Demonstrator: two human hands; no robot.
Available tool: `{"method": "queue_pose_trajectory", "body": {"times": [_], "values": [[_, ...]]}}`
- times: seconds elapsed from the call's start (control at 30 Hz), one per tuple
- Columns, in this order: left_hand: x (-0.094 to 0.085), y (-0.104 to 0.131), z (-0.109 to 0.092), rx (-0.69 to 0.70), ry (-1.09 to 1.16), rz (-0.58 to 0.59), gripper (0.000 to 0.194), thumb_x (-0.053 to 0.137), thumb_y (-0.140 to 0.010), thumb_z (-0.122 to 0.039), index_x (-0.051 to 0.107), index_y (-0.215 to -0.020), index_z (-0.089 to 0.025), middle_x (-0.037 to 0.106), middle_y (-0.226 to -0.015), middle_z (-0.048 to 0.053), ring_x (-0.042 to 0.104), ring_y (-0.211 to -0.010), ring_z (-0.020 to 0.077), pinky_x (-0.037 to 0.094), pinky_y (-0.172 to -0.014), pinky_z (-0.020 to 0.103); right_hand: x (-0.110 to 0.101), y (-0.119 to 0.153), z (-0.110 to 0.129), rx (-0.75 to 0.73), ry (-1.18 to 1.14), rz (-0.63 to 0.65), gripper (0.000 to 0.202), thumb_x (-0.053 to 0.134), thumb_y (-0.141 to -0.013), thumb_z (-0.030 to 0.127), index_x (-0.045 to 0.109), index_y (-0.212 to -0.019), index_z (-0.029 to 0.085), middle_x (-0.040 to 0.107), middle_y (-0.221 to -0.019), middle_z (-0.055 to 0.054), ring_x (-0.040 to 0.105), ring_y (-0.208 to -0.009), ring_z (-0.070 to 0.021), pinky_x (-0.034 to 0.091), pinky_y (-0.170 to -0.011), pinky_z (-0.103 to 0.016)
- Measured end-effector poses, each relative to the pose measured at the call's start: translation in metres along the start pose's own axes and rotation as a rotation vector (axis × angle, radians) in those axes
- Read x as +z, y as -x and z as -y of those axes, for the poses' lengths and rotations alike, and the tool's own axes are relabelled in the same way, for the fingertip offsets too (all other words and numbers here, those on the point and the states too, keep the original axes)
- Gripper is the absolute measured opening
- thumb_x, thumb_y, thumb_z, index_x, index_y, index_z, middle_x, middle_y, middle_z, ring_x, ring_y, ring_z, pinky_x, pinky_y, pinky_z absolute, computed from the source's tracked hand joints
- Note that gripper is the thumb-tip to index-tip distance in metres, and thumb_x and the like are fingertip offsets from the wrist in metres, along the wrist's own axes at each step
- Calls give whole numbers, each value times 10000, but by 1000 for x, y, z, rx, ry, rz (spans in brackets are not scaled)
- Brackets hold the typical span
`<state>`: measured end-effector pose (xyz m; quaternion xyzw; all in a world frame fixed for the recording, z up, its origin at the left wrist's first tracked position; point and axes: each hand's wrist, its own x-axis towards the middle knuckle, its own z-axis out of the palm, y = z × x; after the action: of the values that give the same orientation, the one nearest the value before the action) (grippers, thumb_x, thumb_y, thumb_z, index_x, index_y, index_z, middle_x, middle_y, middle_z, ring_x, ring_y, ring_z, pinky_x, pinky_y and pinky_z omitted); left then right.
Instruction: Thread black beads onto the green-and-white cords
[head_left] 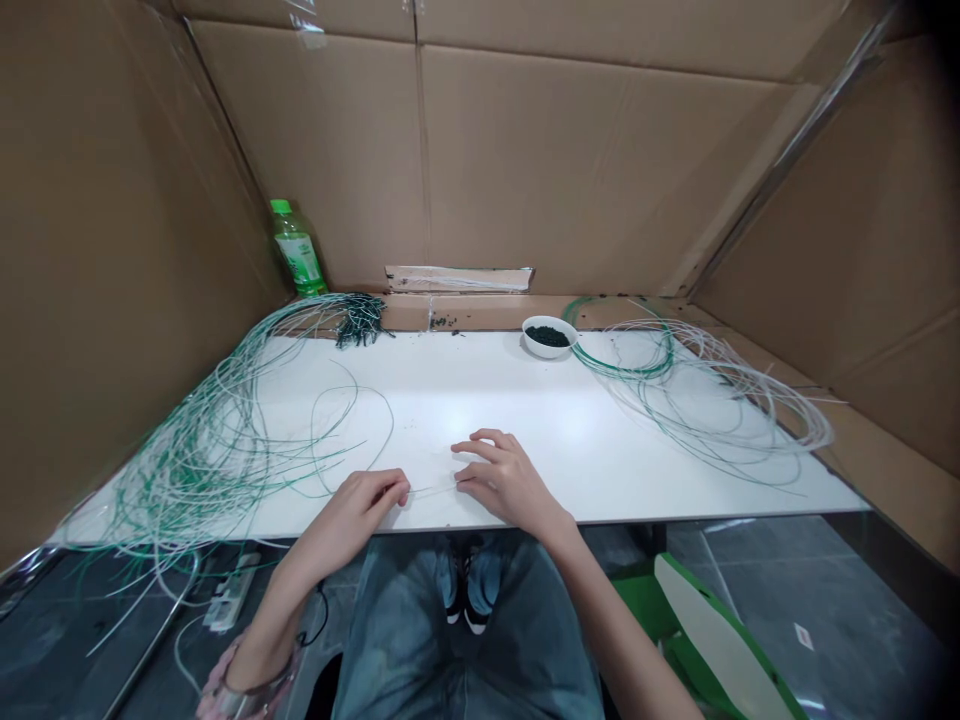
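- String (433,491) between the left hand (373,497) and right hand (499,475), at the near side of the table (450,385)
- Left of the left hand: a tangle of wire (225,440), partly over the edge
- Behind that tangle: a bottle (298,250)
- Beyond the right hand: a bowl (548,353) with small pieces (547,336) in it
- Right of the right hand: coils (806,425)
- Beyond both hands: a cardboard wall (525,150)

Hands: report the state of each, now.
Left hand: closed, thumb and finger pinching a thin strand.
Right hand: fingers partly spread; whether it grips the strand cannot be told.
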<state>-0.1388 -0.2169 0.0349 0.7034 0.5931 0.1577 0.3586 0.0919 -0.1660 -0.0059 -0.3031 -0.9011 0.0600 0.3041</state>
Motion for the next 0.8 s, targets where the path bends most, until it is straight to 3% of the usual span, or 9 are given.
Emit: {"method": "queue_pose_trajectory", "body": {"times": [0.3,0.4,0.53,0.67,0.8], "values": [[6,-3,1,9,-22,30,386,332,-927,-458,517,-720,-190,564,-728,-10,523,-778,174,315,-757,268,0,4,-5,56,5,49,98,653,-854,221,696,-766,224,721,-1089,-4,553,-1079,-254,413,-849,-425],[5,-4,4,15,-39,4,390,320,-930,-457,521,-727,-191,571,-737,-4,530,-783,179,317,-758,274,-9,7,-11,96,-18,63,44,699,-819,261,708,-859,245,692,-1171,-4,538,-1116,-249,427,-891,-423],[1,-5,7,-3,-32,-15,391,320,-922,-467,523,-731,-193,575,-746,4,532,-793,188,325,-766,280,-32,17,-23,231,-27,34,495,762,-751,280,605,-1216,216,592,-1320,-87,464,-1199,-289,439,-958,-476],[-2,-4,9,-5,-4,3,406,306,-916,-479,520,-728,-190,574,-741,11,529,-779,193,335,-758,282,-44,20,-24,290,-38,60,431,757,-746,241,639,-1161,251,575,-1329,-66,428,-1233,-286,435,-993,-492],[-3,-4,10,-12,-18,46,400,319,-908,-468,538,-723,-188,579,-738,9,524,-772,190,339,-749,275,-36,14,-25,302,-49,85,439,753,-745,226,641,-1169,243,587,-1308,-73,431,-1232,-281,436,-996,-490]]}}
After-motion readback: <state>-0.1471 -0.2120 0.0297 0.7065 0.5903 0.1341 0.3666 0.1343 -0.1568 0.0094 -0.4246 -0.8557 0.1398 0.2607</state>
